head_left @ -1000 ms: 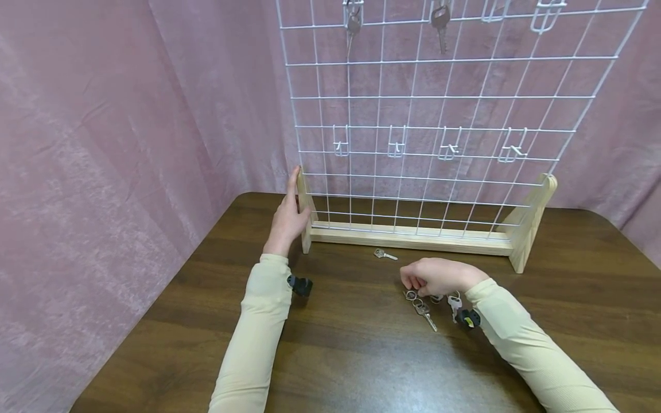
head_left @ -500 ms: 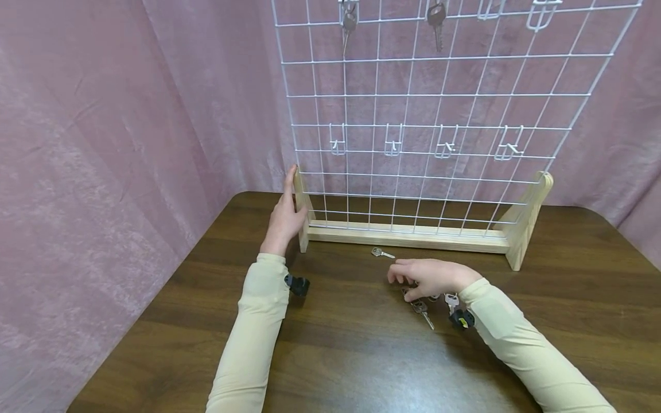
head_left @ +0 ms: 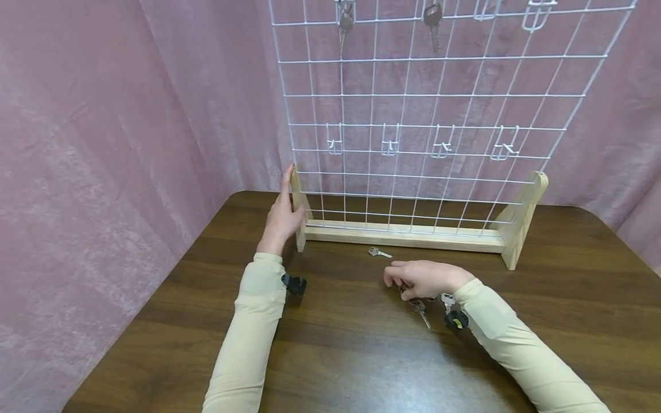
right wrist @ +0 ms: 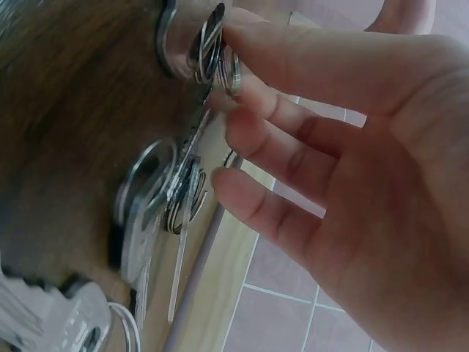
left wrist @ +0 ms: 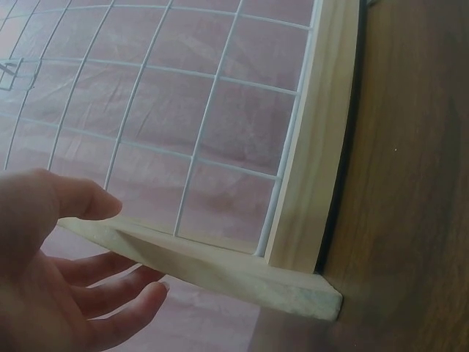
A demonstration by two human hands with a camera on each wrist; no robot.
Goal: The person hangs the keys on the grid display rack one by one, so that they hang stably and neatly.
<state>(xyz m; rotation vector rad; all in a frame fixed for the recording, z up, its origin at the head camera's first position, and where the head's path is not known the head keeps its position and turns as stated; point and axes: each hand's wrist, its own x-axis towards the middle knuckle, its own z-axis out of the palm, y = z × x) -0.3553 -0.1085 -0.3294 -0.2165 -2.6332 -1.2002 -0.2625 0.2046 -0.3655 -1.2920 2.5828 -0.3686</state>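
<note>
A white wire grid rack (head_left: pixel 428 94) stands in a wooden base (head_left: pixel 403 236). My left hand (head_left: pixel 279 221) holds the base's left side panel (left wrist: pixel 220 275), with the thumb on the inner side and the fingers along the outer side. My right hand (head_left: pixel 423 278) is low over several keys on the table. Its thumb touches a metal key ring (right wrist: pixel 209 51), while the other fingers are loosely bent and apart. One ringed key (head_left: pixel 422 315) pokes out below the thumb; another key (head_left: pixel 447 299) lies under the wrist. The hand partly hides the rings.
A single key (head_left: pixel 380 252) lies in front of the base on the brown table (head_left: pixel 330 344). Two keys, a left one (head_left: pixel 346 20) and a right one (head_left: pixel 432 17), hang from upper hooks. White hooks (head_left: pixel 389 146) line the lower grid. Pink curtain (head_left: pixel 129 143) surrounds the table.
My right hand has spread its thumb and fingers and shifted slightly left over the ringed keys, then come down a little. The left hand keeps its place on the base. The view has shifted slightly.
</note>
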